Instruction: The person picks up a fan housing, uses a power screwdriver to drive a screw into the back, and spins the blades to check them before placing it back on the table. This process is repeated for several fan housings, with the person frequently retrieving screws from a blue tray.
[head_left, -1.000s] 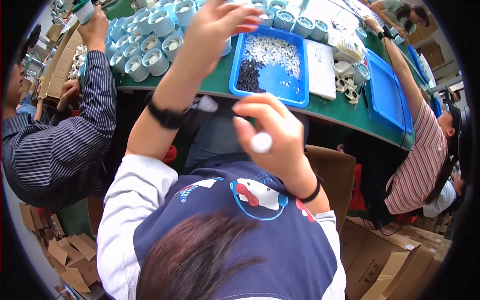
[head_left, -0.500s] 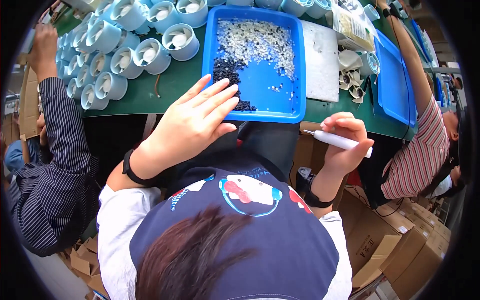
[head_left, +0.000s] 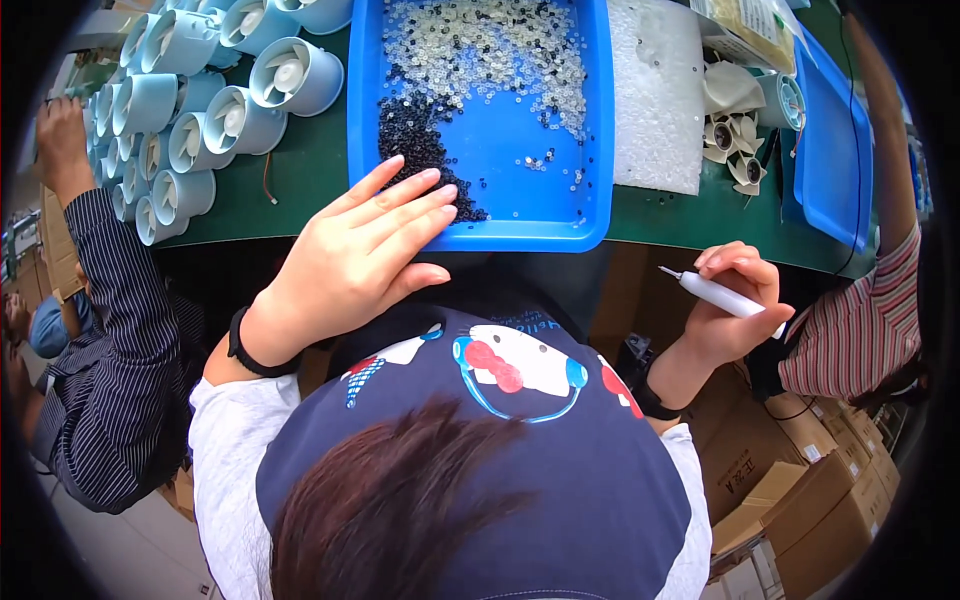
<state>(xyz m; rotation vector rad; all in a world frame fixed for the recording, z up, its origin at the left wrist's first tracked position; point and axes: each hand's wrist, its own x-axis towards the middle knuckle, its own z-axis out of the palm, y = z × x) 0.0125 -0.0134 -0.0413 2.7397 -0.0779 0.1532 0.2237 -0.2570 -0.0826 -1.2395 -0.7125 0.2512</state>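
Observation:
My left hand lies palm down across the near left edge of a blue plastic tray. Its fingers are stretched out, with the tips over a pile of small black rings; whether they pinch any cannot be seen. Many small clear ring-like pieces, mixed with some black ones, cover the far part of the tray. Closed around a slim white pen-shaped screwdriver, my right hand is right of the tray and off the table's near edge. The thin metal tip points left.
Light-blue fan housings crowd the table's left side. Right of the tray lies a white foam slab, then cream fan blades and another blue tray. Co-workers sit on both sides; one striped sleeve is at left. Cardboard boxes stand lower right.
The view has shifted, bringing the tray closer and leftward. My right hand with the screwdriver is farther right of the tray. My left hand stays at the black rings, fingers still stretched.

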